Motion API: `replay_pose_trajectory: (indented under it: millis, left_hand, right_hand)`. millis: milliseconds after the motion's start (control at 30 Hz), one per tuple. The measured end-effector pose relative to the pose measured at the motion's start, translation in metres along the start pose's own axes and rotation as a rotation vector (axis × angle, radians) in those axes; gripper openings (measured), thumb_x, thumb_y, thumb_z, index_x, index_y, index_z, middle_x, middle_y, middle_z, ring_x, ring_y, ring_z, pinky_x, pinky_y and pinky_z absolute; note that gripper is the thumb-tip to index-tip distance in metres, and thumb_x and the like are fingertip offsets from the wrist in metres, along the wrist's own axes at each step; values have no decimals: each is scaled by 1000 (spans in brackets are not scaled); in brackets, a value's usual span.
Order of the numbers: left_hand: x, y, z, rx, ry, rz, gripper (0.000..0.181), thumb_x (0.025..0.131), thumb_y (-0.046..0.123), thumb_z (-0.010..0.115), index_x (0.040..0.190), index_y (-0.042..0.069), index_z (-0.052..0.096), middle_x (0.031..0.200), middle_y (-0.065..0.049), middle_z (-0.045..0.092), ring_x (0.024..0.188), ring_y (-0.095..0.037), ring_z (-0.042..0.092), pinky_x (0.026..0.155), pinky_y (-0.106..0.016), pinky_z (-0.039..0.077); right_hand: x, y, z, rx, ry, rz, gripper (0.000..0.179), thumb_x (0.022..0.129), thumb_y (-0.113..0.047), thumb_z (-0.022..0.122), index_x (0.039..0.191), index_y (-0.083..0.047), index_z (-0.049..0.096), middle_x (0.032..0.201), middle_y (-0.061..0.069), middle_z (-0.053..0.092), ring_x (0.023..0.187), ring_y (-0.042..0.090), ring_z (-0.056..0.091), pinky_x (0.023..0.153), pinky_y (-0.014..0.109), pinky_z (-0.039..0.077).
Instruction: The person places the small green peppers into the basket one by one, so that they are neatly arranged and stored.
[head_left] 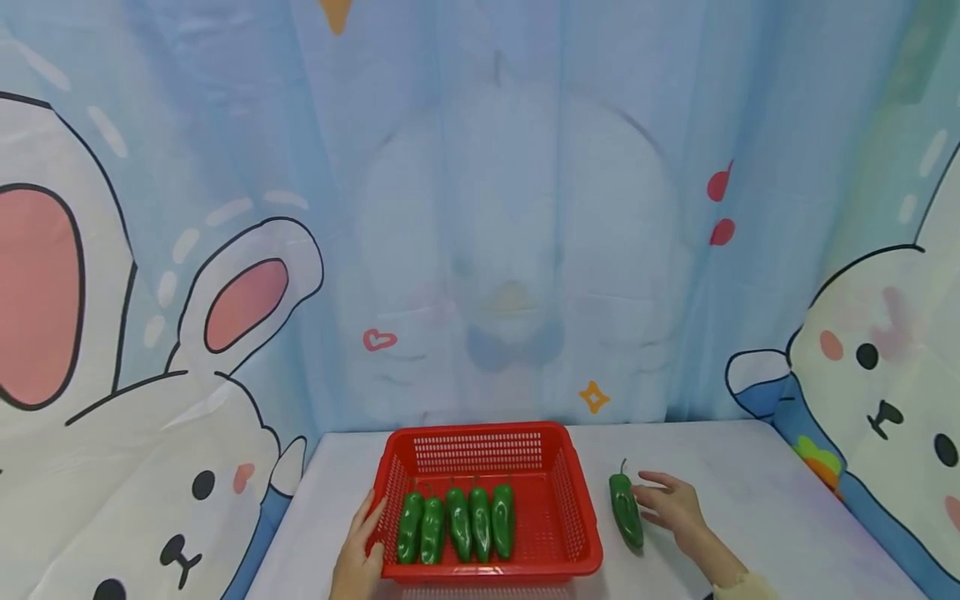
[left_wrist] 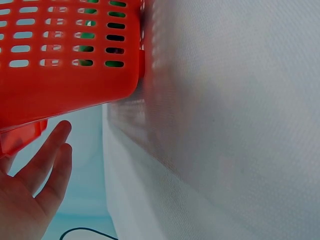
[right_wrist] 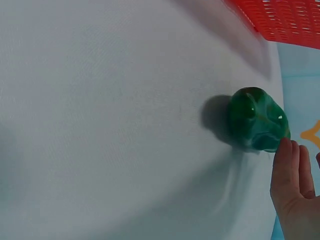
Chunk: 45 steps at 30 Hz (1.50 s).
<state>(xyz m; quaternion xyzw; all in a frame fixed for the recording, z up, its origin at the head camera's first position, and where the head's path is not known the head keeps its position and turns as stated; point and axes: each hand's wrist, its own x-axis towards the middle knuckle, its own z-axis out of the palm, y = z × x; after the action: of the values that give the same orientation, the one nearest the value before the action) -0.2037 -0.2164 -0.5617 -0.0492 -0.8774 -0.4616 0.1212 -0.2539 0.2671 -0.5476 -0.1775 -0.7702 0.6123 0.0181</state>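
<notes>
A red plastic basket (head_left: 555, 533) with slotted walls holds several green chili peppers (head_left: 459, 523), lined up side by side in its left and middle part. My left hand (head_left: 358, 552) is at the basket's left side, its fingers fairly straight along the rim; the left wrist view shows two extended fingers (left_wrist: 46, 170) beside the red wall. To the right of the basket, a single green chili pepper (head_left: 626, 510) lies on the table, stem pointing away. My right hand (head_left: 672, 510) is just right of this pepper, fingers extended, with fingertips close to it; contact is hard to tell.
The white-covered table (head_left: 720, 467) runs back to a light blue curtain (head_left: 510, 208) printed with cartoon rabbits. In the right wrist view, the basket's red wall (right_wrist: 287, 20) stands beyond the loose pepper.
</notes>
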Motion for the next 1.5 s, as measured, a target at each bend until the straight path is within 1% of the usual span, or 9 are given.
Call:
replay_pose_trajectory:
  millis: [100, 233, 367, 667, 900, 1000, 1100, 1233, 1500]
  left_hand:
    - [0, -2, 0, 3, -9, 8, 65, 82, -4, 50, 146, 7, 48, 159, -12, 29, 141, -41, 31, 100, -55, 45]
    - [-1, -3, 1, 14, 0, 9, 65, 82, -5, 50, 146, 7, 49, 159, -11, 30, 140, -39, 33, 94, -50, 50]
    - [-2, -1, 1, 13, 5, 10, 65, 81, -5, 50, 145, 7, 49, 158, -12, 31, 140, -40, 33, 95, -51, 49]
    - [1, 1, 1, 5, -19, -13, 66, 81, -5, 49, 146, 7, 48, 159, -13, 30, 141, -40, 31, 96, -49, 49]
    - [3, -2, 1, -9, -19, -13, 67, 80, -5, 50, 146, 7, 49, 158, -13, 29, 141, -42, 31, 93, -48, 52]
    - [3, -2, 0, -19, -32, -28, 67, 81, -5, 50, 146, 8, 48, 159, -13, 29, 140, -41, 32, 87, -40, 55]
    - [3, -1, -1, -17, -34, -32, 67, 81, -5, 50, 146, 7, 48, 159, -13, 29, 140, -40, 33, 86, -39, 55]
    - [3, -1, 0, -12, -27, -30, 66, 81, -5, 50, 146, 8, 49, 158, -13, 29, 139, -41, 34, 86, -43, 56]
    - [4, -3, 1, -9, -17, -39, 66, 81, -5, 51, 146, 9, 50, 158, -11, 30, 138, -39, 36, 79, -32, 56]
  right_hand:
    - [3, 5, 2, -26, 7, 8, 60, 88, -17, 69, 136, 10, 46, 120, 33, 59, 106, 39, 62, 81, 45, 58]
    - [5, 10, 7, -55, 23, 16, 60, 87, -18, 69, 135, 11, 48, 123, 35, 56, 109, 43, 60, 80, 46, 58]
    - [6, 14, 12, -73, 38, 22, 60, 86, -17, 70, 134, 12, 48, 127, 38, 51, 111, 46, 57, 79, 46, 58]
    - [7, 19, 20, -91, 49, 19, 64, 83, -20, 72, 134, 11, 48, 123, 38, 51, 108, 45, 56, 81, 51, 56]
    - [9, 22, 23, -90, 51, -14, 66, 79, -17, 76, 132, 13, 50, 119, 38, 53, 103, 43, 59, 73, 46, 58]
    - [10, 22, 24, -97, 49, -24, 66, 79, -15, 76, 132, 13, 49, 119, 39, 53, 103, 44, 59, 72, 43, 58]
    - [10, 22, 27, -120, 52, -42, 65, 78, -13, 76, 131, 14, 49, 119, 40, 52, 103, 46, 59, 72, 41, 58]
    - [8, 22, 30, -138, 61, -57, 62, 78, -8, 74, 130, 15, 50, 119, 41, 52, 104, 49, 57, 74, 43, 58]
    - [9, 23, 32, -159, 69, -48, 56, 80, -2, 69, 130, 14, 50, 120, 41, 51, 108, 51, 54, 81, 49, 56]
